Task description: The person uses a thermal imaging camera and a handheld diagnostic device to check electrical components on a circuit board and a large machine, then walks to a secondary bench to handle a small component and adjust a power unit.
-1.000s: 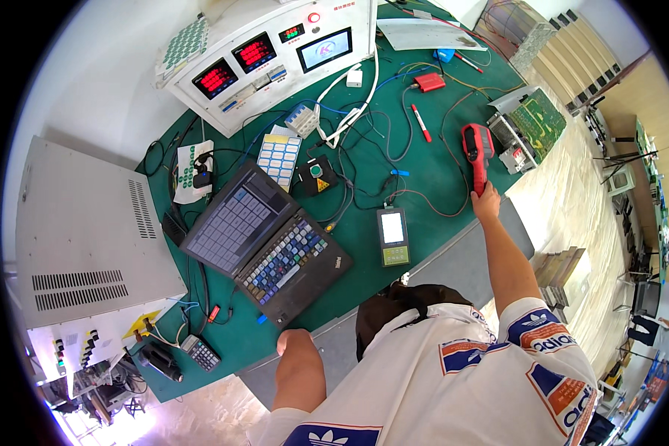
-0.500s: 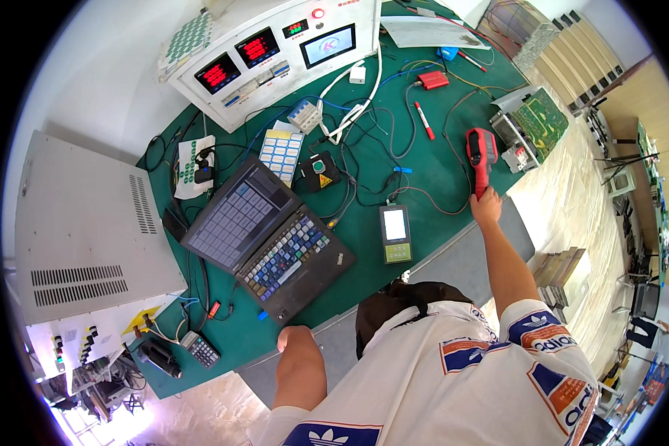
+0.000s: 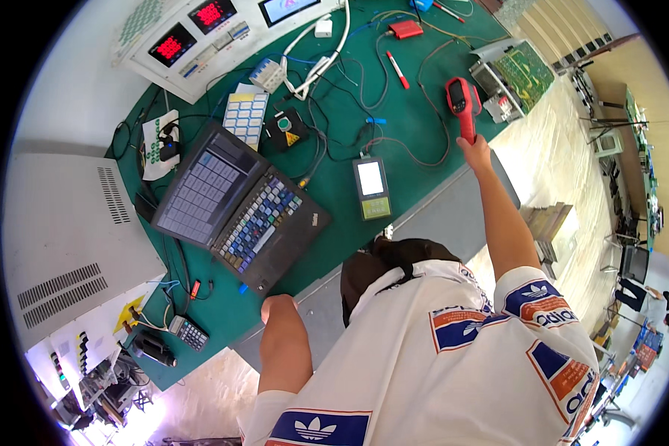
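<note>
My right hand [image 3: 475,152] is closed round the lower end of the handle of a red handheld thermal imager [image 3: 464,104]. Its dark screen faces up, and it lies on or just over the right part of the green table. My left hand [image 3: 279,303] rests at the table's front edge, by the near corner of an open laptop [image 3: 275,230]; its fingers are mostly hidden. Between the two hands lies a grey-and-green handheld meter [image 3: 372,187] with a lit white screen, a cable leading from its top.
Right of the imager sits a green circuit board assembly [image 3: 524,78]. A red marker [image 3: 398,70], a red box [image 3: 406,29] and loose cables lie farther back. A white instrument cabinet [image 3: 193,67] stands behind; a grey cabinet [image 3: 74,223] and a calculator [image 3: 189,333] are at left.
The whole view has shifted, so the table and its things sit higher and farther left in the picture. My right hand keeps hold of the thermal imager; my left hand stays by the laptop.
</note>
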### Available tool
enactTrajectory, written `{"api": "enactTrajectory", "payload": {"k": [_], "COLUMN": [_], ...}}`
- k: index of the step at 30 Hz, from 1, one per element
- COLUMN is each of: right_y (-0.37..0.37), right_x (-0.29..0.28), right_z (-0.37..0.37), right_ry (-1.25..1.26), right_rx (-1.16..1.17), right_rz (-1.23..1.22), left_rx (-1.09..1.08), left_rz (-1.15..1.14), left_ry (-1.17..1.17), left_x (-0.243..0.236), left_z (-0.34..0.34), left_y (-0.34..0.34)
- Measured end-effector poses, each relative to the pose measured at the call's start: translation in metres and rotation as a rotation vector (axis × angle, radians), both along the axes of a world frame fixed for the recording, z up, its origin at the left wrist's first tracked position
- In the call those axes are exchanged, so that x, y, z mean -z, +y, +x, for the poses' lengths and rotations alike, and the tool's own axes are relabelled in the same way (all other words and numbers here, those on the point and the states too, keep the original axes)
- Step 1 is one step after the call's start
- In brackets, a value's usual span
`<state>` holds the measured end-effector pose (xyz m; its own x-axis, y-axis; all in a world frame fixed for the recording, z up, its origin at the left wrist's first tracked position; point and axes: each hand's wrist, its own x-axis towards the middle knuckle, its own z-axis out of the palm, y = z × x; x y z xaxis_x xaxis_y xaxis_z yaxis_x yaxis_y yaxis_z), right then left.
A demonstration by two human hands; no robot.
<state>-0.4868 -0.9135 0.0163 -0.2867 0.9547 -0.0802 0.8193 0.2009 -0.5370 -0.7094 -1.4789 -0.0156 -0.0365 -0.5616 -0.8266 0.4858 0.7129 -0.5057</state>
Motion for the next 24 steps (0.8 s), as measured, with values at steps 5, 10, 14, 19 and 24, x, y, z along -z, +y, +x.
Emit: {"api": "enactTrajectory", "payload": {"k": [5, 10, 14, 19, 24], "right_y": [-0.019, -0.056, -0.100, -0.102, -0.112], "right_x": [-0.026, -0.077, -0.125, -0.116, -0.120], "right_z": [0.013, 0.017, 0.007, 0.001, -0.002], "right_ry": [0.534, 1.306, 1.303, 1.142, 0.898], "right_rx": [0.135, 0.029, -0.023, -0.065, 0.030], "right_rz": [-0.590, -1.015, -0.792, -0.550, -0.382], "left_rx": [-0.116, -0.182, -0.064, 0.022, 0.030], "left_rz": [-0.120, -0.232, -0.201, -0.138, -0.134], "left_ry": [0.034, -0.061, -0.093, -0.068, -0.072], "left_x": [0.009, 0.102, 0.090, 0.084, 0.085], "left_z": [-0.001, -0.002, -0.001, -0.003, 0.000], "left_y": [-0.002, -0.069, -0.050, -0.046, -0.051]}}
